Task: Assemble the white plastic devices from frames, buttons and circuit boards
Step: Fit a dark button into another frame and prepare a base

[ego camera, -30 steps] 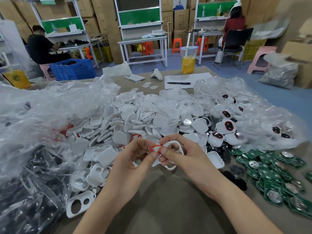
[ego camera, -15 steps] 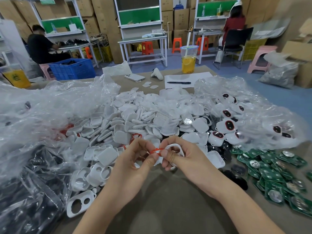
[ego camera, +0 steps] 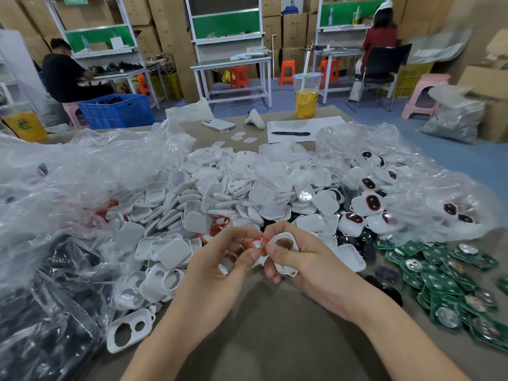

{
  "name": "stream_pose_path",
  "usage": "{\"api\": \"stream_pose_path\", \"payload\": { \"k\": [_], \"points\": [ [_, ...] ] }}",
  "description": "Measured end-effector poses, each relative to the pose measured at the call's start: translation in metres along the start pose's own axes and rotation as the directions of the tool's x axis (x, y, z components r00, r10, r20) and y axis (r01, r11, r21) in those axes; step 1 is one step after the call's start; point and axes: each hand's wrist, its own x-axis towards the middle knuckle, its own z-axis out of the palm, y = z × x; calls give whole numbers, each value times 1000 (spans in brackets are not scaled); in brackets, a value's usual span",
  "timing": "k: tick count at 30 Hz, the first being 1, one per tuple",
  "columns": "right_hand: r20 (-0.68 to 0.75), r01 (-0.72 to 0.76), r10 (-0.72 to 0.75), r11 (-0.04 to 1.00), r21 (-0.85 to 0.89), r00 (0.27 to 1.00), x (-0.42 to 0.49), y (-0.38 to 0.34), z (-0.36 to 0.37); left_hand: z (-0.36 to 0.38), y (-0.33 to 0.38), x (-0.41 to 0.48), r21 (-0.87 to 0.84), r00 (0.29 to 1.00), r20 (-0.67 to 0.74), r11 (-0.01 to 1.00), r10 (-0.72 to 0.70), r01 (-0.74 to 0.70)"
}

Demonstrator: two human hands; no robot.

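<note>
While both hands meet just above the bare brown table (ego camera: 275, 339), the right hand (ego camera: 308, 259) clamps a white plastic frame (ego camera: 284, 244) in its curled fingers, thumb pressed on the near edge. The frame is a rounded shell with an open window, tilted up toward the camera. The left hand (ego camera: 220, 270) pinches a thin red ring (ego camera: 257, 243) between thumb and forefinger and holds it against the left end of the frame, where the two thumbs almost touch.

Compared with half a second ago, the hands sit a little higher and closer together, and the ring shows more fully as a loop rather than a short red streak.

Behind the hands spreads a heap of white covers (ego camera: 220, 193), touching one another and partly under crumpled clear plastic sheeting (ego camera: 68, 174). At left, near the table edge, lies a loose two-hole frame (ego camera: 129, 329). At right, green circuit boards (ego camera: 445, 281) overlap in a pile, and beyond them finished white devices (ego camera: 365, 204) with dark red-rimmed buttons rest under more clear film. Farther back stand a cup of yellow drink (ego camera: 306, 97), a phone (ego camera: 218, 125) and a pen (ego camera: 290, 133) on paper. Nothing lies between the hands and the camera.
</note>
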Motion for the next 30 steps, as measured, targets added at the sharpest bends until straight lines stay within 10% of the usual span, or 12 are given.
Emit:
{"api": "stream_pose_path", "payload": {
  "k": [5, 30],
  "points": [
    [-17, -17, 18, 997, 70, 1000, 0, -1, 0, -2, 0, 0, 157, 987, -2, 975, 161, -158],
    [-154, 92, -136, 961, -261, 979, -1, -2, 6, 2, 10, 3, -204, 989, -58, 971, -138, 124]
  ]
}}
